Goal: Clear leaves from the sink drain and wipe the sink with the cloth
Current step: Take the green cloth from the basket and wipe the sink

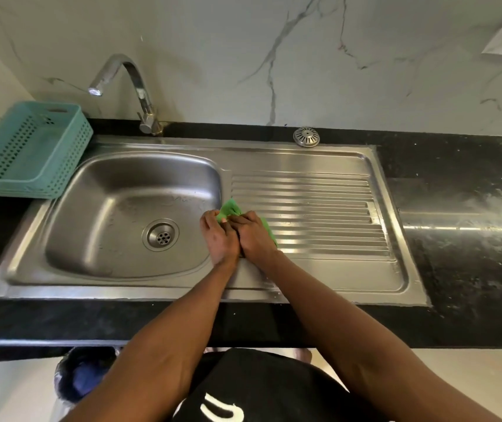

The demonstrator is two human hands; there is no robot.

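A green cloth (230, 208) lies on the steel strip between the basin and the ribbed drainboard (319, 214). My left hand (219, 236) and my right hand (254, 234) sit side by side on it, both gripping it; most of the cloth is hidden under them. The stainless sink basin (97, 208) is to the left, with its round drain (160, 234) showing bare holes and no leaves visible. A loose metal strainer cap (306, 136) rests on the counter behind the drainboard.
A chrome tap (140, 86) arches over the basin's back left. A teal plastic basket (27, 147) stands at the left of the sink. Black stone counter (462, 208) extends to the right. A dark bag (85, 376) sits on the floor below.
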